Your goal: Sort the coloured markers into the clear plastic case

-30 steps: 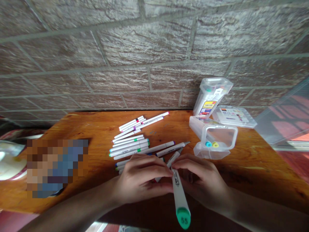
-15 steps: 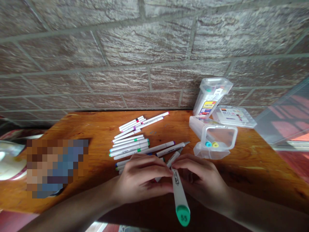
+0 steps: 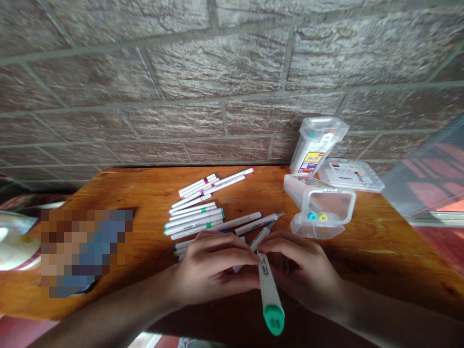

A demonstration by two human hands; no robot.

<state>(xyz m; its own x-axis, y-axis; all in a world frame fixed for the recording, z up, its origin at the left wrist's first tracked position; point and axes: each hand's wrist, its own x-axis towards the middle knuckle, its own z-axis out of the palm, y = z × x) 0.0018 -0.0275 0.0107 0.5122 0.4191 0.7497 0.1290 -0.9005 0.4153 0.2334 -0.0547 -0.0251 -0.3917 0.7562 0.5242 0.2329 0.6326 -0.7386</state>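
Note:
A white marker [image 3: 268, 285] with a green end numbered 55 points towards me, held between both hands. The fingertips of my left hand [image 3: 217, 268] pinch it from the left. My right hand [image 3: 306, 270] closes on its far end, which the fingers hide. Just beyond lie several white markers [image 3: 195, 223] with coloured bands, roughly in a row. Two of them, a marker [image 3: 259, 224] and another marker [image 3: 261, 237] partly behind my hands, show grey tips. Some others are partly covered by my left hand.
To the right, an open clear plastic case [image 3: 328, 205] lies on its side with two markers inside. Behind it stand a clear marker box [image 3: 319, 145] and a flat clear case [image 3: 351, 174]. A blurred-out object [image 3: 87, 251] lies left on the wooden table [image 3: 377, 261], against a brick wall [image 3: 235, 116].
The green end of the held marker has tipped up very slightly. Both hands stay in the same place, and the other things have not moved.

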